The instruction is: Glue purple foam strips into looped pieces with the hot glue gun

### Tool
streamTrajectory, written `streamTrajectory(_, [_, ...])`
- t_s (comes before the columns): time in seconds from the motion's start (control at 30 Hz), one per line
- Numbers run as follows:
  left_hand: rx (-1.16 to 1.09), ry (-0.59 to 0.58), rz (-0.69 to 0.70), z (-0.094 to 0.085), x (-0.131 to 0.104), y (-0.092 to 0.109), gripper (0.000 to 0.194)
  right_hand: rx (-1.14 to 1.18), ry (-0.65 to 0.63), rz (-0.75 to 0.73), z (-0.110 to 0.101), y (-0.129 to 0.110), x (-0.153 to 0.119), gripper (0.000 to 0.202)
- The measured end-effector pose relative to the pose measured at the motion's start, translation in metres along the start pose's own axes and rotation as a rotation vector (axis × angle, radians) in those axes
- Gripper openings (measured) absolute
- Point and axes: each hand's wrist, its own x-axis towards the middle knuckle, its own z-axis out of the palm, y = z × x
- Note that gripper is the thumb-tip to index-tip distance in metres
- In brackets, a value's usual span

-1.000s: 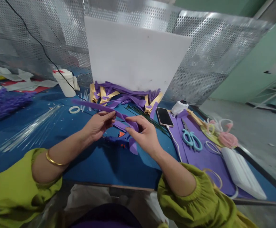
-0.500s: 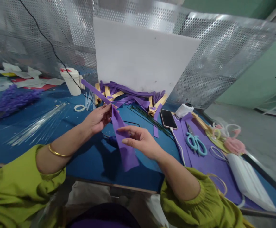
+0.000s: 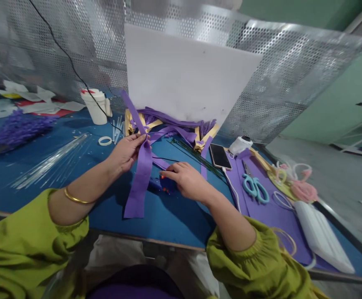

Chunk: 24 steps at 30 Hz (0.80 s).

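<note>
Right hand [image 3: 185,179], the nearer one, has fingers curled at a dark-blue, red-flecked tool [image 3: 156,185], gripped or not I cannot tell, just right of the long purple fabric strip [image 3: 139,178] running near to far, pinched by the left hand [image 3: 128,153].

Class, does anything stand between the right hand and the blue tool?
Nothing visible does: the right hand is right at the blue tool. The purple strip hangs from the left hand, on the tool's other side.
</note>
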Motion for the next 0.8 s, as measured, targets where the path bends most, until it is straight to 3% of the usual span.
streamTrajectory(0.13, [0.007, -0.031, -0.008, -0.001, 0.002, 0.000, 0.001, -0.133, -0.029, -0.028, 0.001, -0.010, 0.003, 0.047])
streamTrajectory(0.27, [-0.011, -0.008, 0.021, -0.003, 0.004, 0.001, 0.004, -0.117, -0.030, 0.077, -0.002, -0.011, 0.002, 0.038])
streamTrajectory(0.37, [-0.034, 0.035, 0.054, -0.004, 0.006, 0.004, 0.006, 0.119, 0.076, 0.196, -0.002, -0.003, -0.001, 0.029])
streamTrajectory(0.47, [-0.072, 0.059, 0.090, -0.004, 0.007, 0.006, 0.008, 0.518, 0.281, 0.345, -0.001, 0.005, -0.002, 0.018])
streamTrajectory(0.6, [-0.090, 0.052, 0.075, -0.002, 0.004, 0.002, 0.008, 0.953, 0.544, 0.392, 0.001, 0.000, 0.001, 0.024])
streamTrajectory(0.7, [-0.054, 0.031, 0.043, 0.001, -0.001, -0.005, 0.012, 0.975, 0.605, 0.330, 0.003, -0.012, 0.000, 0.026])
streamTrajectory(0.8, [0.001, 0.000, 0.021, 0.003, -0.005, -0.010, 0.017, 0.880, 0.571, 0.327, 0.008, -0.022, -0.001, 0.025])
